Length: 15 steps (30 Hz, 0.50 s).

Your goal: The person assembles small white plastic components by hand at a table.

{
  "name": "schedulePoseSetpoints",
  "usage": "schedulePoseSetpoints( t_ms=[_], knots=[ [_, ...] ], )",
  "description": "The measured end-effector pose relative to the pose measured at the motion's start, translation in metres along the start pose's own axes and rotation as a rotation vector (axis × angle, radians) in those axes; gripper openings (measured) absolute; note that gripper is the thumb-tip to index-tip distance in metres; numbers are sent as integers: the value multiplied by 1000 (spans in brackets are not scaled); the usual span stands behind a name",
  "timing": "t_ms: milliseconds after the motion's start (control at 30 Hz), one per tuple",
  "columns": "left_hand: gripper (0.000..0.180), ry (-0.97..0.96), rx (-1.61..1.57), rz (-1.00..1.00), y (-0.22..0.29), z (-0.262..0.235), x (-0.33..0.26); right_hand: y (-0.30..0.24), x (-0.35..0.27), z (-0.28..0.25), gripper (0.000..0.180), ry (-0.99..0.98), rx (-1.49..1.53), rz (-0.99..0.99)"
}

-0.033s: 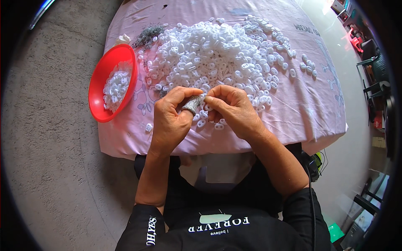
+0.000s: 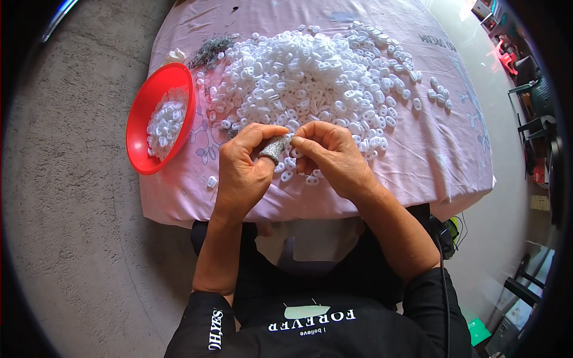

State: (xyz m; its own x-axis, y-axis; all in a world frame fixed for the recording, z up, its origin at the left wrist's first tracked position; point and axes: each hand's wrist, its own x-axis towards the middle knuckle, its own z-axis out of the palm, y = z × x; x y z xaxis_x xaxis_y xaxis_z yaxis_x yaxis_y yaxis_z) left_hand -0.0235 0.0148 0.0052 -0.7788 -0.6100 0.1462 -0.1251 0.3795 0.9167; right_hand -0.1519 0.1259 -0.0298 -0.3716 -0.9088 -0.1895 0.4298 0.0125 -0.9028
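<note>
Pile of white pieces lies unchanged. Before it, left hand and right hand stay narrowly pinched; whether holding anything, I cannot tell.

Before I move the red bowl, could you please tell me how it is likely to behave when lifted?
The red bowl is probably light, since its thin-looking rim suggests plastic. Its shiny wall may feel slippery. The loose white pieces heaped inside would likely slide if it tilts.
</note>
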Motion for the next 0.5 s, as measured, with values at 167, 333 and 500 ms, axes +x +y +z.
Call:
schedulePoseSetpoints(
  t_ms=[167, 333, 500],
  knots=[
    [43, 13, -7, 11, -4, -1, 1, -2, 0, 1, 15, -32, 120, 57],
    [41, 21, 75, 125, -6, -1, 3, 1, 3, -3, 15, -52, 176, 78],
    [43, -11, 200, 312, -2, -3, 5, 3, 3, -7, 14, -73, 263, 108]
  ],
)
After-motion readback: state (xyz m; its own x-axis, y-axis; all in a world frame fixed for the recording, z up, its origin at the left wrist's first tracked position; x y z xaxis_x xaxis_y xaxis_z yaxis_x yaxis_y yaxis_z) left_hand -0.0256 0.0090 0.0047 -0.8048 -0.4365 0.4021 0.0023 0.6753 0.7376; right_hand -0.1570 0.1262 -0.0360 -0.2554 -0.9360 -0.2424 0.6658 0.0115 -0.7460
